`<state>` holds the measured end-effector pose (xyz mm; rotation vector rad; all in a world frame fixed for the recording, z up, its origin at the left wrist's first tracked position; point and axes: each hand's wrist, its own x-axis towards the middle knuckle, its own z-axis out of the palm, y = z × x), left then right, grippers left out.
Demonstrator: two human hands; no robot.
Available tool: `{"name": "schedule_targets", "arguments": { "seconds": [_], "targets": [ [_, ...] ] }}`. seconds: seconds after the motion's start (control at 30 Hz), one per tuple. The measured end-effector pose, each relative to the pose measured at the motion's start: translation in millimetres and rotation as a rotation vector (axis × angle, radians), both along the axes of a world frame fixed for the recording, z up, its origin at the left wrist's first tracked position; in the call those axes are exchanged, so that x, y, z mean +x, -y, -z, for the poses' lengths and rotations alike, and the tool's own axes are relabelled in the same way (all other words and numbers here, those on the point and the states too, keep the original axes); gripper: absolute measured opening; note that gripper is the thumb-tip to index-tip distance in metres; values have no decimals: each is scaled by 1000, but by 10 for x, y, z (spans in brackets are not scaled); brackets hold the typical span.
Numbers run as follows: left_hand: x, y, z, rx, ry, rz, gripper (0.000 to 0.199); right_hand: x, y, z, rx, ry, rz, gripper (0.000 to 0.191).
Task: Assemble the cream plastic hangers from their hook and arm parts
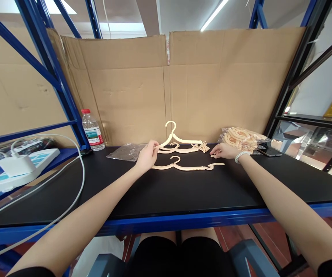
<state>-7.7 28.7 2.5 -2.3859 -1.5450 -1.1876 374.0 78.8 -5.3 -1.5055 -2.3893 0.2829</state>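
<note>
My left hand [148,156] is closed on the left end of a cream plastic clothes hanger [187,141], which it holds tilted up with the hook on top. Behind and below that one, another cream hanger [180,150] lies on the black tabletop. Nearer to me lies a third hanger [187,168], with a loose hook-shaped piece [215,165] by its right end. A small heap of cream plastic pieces [203,147] sits at the right end of the hangers. My right hand [224,151] rests low over the table, fingertips together at something small and cream that I cannot make out.
A clear bag of cream hanger parts [241,138] and a dark phone [269,151] lie at the right. At the left are a flat plastic bag [127,152], a water bottle [92,130], a power strip [24,169] and a white cable [82,177]. Cardboard [131,92] stands behind.
</note>
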Motion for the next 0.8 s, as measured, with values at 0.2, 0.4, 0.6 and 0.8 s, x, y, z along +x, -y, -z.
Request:
{"name": "schedule_targets", "arguments": {
  "seconds": [0.2, 0.4, 0.6, 0.8],
  "targets": [
    [14, 11, 17, 11, 43, 25, 20, -77, -22, 69, 83, -22, 17, 11],
    [24, 21, 17, 23, -4, 56, 22, -190, 70, 24, 199, -38, -22, 14],
    [50, 65, -5, -8, -29, 90, 19, -264, 175, -115, 478, -210, 71, 18],
    [59, 65, 5, -26, -20, 116, 18, -454, 285, -195, 294, -810, 184, 30]
  ]
}}
